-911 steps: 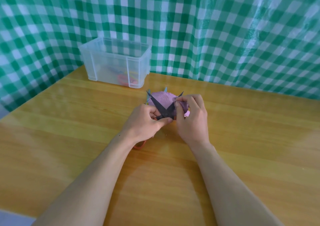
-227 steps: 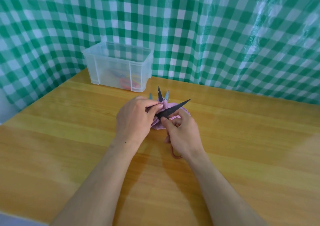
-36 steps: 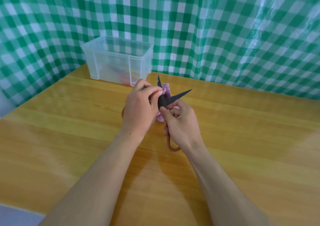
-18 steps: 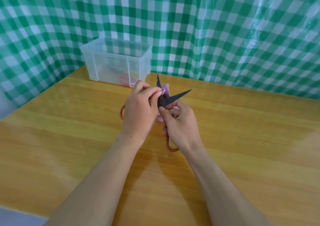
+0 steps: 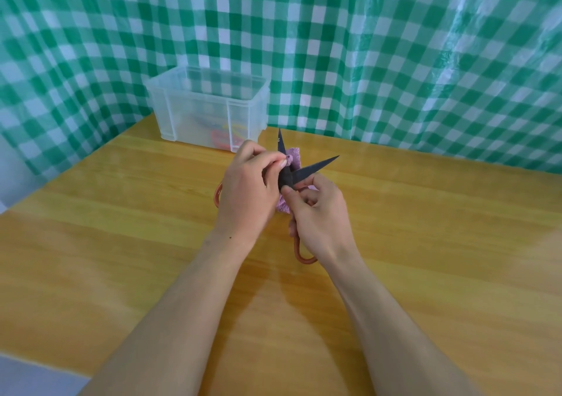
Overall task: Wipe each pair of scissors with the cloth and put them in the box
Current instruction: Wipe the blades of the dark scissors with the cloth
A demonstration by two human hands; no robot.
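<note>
A box (image 5: 188, 116) stands at the table's (image 5: 121, 258) far left corner, curtain (image 5: 365, 46) behind, scissors (image 5: 219, 136) inside; just before its right end, the left hand (image 5: 246, 195) and right hand (image 5: 319, 216) hold open scissors (image 5: 316, 167) and a cloth (image 5: 293, 157) between them.

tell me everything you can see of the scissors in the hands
The scissors have dark, matte blades spread wide, one pointing away, one to the right, and reddish-brown handle loops peeking out beside each hand. The left hand pinches the purple cloth against the far blade; the right hand grips near the pivot, over the wooden table.
</note>
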